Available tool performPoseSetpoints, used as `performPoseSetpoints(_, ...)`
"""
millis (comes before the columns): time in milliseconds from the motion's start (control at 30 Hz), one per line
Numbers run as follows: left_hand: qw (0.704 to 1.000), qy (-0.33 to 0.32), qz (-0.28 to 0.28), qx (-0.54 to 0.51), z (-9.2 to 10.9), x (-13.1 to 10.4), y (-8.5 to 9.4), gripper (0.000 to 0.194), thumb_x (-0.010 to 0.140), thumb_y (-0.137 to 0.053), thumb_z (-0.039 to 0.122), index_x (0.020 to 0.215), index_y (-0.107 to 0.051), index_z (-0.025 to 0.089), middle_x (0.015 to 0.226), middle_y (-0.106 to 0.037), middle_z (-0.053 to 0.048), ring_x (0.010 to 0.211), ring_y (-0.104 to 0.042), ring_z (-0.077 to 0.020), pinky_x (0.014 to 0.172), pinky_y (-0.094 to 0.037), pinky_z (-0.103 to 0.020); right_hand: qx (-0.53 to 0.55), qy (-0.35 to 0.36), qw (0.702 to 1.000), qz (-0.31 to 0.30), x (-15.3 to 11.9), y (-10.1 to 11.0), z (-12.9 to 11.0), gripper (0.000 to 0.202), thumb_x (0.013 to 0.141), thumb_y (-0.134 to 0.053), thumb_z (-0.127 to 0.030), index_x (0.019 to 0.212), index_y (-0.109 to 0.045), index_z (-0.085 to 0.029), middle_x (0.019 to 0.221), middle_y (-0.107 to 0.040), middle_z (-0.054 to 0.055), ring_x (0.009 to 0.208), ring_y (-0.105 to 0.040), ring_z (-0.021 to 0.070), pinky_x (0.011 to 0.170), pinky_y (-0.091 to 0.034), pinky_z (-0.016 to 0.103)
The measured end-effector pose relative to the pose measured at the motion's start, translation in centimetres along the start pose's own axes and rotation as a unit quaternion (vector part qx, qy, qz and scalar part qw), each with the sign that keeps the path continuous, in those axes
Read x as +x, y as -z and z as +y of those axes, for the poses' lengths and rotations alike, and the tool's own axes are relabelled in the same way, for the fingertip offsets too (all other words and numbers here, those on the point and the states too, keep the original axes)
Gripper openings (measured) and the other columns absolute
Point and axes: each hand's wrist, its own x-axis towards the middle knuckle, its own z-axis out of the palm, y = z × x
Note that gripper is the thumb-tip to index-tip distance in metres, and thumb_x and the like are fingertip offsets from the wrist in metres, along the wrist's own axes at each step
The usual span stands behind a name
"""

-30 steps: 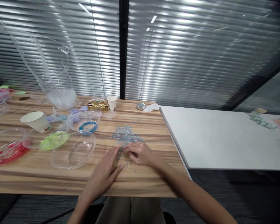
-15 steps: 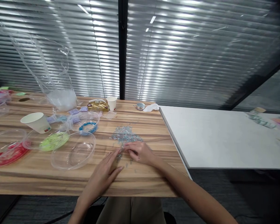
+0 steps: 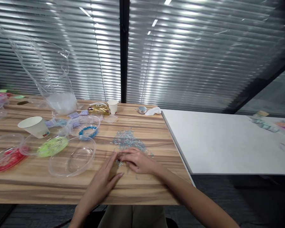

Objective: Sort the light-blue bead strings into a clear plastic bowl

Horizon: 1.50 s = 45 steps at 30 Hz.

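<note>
A loose pile of small grey-blue, shiny pieces (image 3: 127, 140) lies on the wooden table (image 3: 154, 186). My left hand (image 3: 103, 181) rests on its edge on the wood, thumb apart from the fingers, holding nothing. Just at the near side of the pile is my right hand (image 3: 136, 161), its fingers bent and pointing left, their tips meeting my left fingertips. A few pieces (image 3: 119, 163) lie between the two hands. Whatever the right fingertips may hold is too small to make out.
Left of my hands are clear round containers, one bare (image 3: 72, 161), others with green pieces (image 3: 53, 145), red pieces (image 3: 8, 161) and a blue ring (image 3: 88, 132). Paper cups (image 3: 34, 126), a gold packet (image 3: 98, 109) and a round tin (image 3: 142, 110) stand farther back. A white table (image 3: 223, 142) adjoins right.
My right hand has moved slightly left and nearer to me, its fingers now against my left fingertips. The view has shifted slightly.
</note>
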Motion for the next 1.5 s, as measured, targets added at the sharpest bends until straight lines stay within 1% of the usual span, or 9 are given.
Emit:
performPoseSetpoints(133,1.000,-0.008,0.000,0.007,0.1,0.2,0.1,0.065,0.094,-0.049,0.034,0.150,-0.016,0.027,0.150,-0.036,-0.010,0.136,-0.036,-0.0281,0.109,-0.036,-0.048,0.027,-0.003,0.999,0.031,0.1,0.1,-0.1,0.034,0.083,-0.048,-0.001,0.110,-0.061,-0.016,0.121,-0.062,0.008,0.119,-0.052,0.0148,0.102,-0.041,0.031)
performPoseSetpoints(333,1.000,-0.014,-0.016,0.006,0.3,0.2,0.3,0.057,0.094,-0.048,0.033,0.146,-0.027,0.027,0.144,-0.046,-0.008,0.131,-0.045,-0.0265,0.107,-0.039,-0.044,-0.010,-0.030,0.993,0.118,-0.5,-0.2,1.4,0.026,0.079,-0.051,-0.004,0.094,-0.067,-0.016,0.104,-0.069,0.008,0.096,-0.064,0.0179,0.089,-0.050,0.033)
performPoseSetpoints(667,1.000,0.004,-0.011,-0.014,0.2,-0.1,0.3,0.056,0.094,-0.048,0.034,0.146,-0.028,0.028,0.145,-0.044,-0.007,0.132,-0.043,-0.0257,0.108,-0.039,-0.044,-0.003,0.003,0.999,0.039,-0.5,0.1,0.9,0.030,0.076,-0.048,-0.002,0.095,-0.067,-0.016,0.110,-0.068,0.009,0.108,-0.062,0.0175,0.093,-0.050,0.030)
performPoseSetpoints(833,1.000,-0.002,-0.025,-0.011,0.2,0.0,0.3,0.058,0.095,-0.046,0.033,0.148,-0.022,0.027,0.148,-0.040,-0.008,0.134,-0.040,-0.0253,0.109,-0.037,-0.045,0.046,0.023,0.996,0.067,-0.3,-0.1,0.7,0.031,0.079,-0.046,-0.001,0.096,-0.067,-0.016,0.111,-0.068,0.008,0.112,-0.060,0.0160,0.096,-0.048,0.029)
performPoseSetpoints(933,0.999,0.002,-0.038,-0.005,0.2,0.0,0.3,0.056,0.095,-0.046,0.034,0.147,-0.025,0.027,0.147,-0.041,-0.007,0.134,-0.041,-0.0249,0.109,-0.037,-0.045,0.045,-0.008,0.994,0.097,-0.5,-0.1,1.0,0.032,0.079,-0.047,-0.002,0.100,-0.067,-0.016,0.112,-0.068,0.008,0.108,-0.062,0.0161,0.094,-0.049,0.030)
performPoseSetpoints(1033,0.999,-0.002,-0.041,-0.008,0.2,0.0,0.3,0.054,0.095,-0.046,0.034,0.146,-0.027,0.029,0.146,-0.043,-0.006,0.133,-0.042,-0.0242,0.109,-0.037,-0.044,0.023,-0.027,0.993,0.115,-0.7,-0.1,1.4,0.028,0.077,-0.050,-0.004,0.094,-0.068,-0.017,0.107,-0.069,0.008,0.100,-0.066,0.0168,0.089,-0.051,0.030)
performPoseSetpoints(1167,0.999,0.003,-0.029,-0.023,0.0,-0.1,0.3,0.052,0.095,-0.047,0.033,0.144,-0.032,0.028,0.144,-0.046,-0.006,0.132,-0.043,-0.0247,0.108,-0.038,-0.044,0.018,-0.003,0.995,0.093,-0.6,-0.3,1.2,0.029,0.072,-0.049,-0.002,0.089,-0.068,-0.015,0.102,-0.071,0.009,0.101,-0.066,0.0177,0.088,-0.051,0.029)
performPoseSetpoints(1333,0.999,0.009,-0.014,-0.033,-0.1,-0.1,0.2,0.056,0.094,-0.048,0.034,0.146,-0.027,0.027,0.147,-0.042,-0.007,0.134,-0.040,-0.0251,0.109,-0.036,-0.045,0.042,0.026,0.998,0.047,-0.1,-0.4,0.2,0.028,0.077,-0.047,-0.001,0.092,-0.067,-0.015,0.110,-0.068,0.008,0.107,-0.063,0.0162,0.092,-0.049,0.027)
performPoseSetpoints(1500,1.000,-0.008,-0.014,-0.017,0.1,-0.1,0.3,0.058,0.093,-0.049,0.033,0.147,-0.026,0.027,0.146,-0.044,-0.007,0.131,-0.044,-0.0263,0.107,-0.039,-0.045,0.064,0.017,0.995,0.080,-0.1,-0.3,0.3,0.029,0.080,-0.046,-0.003,0.095,-0.067,-0.015,0.110,-0.068,0.008,0.106,-0.063,0.0157,0.091,-0.050,0.027)
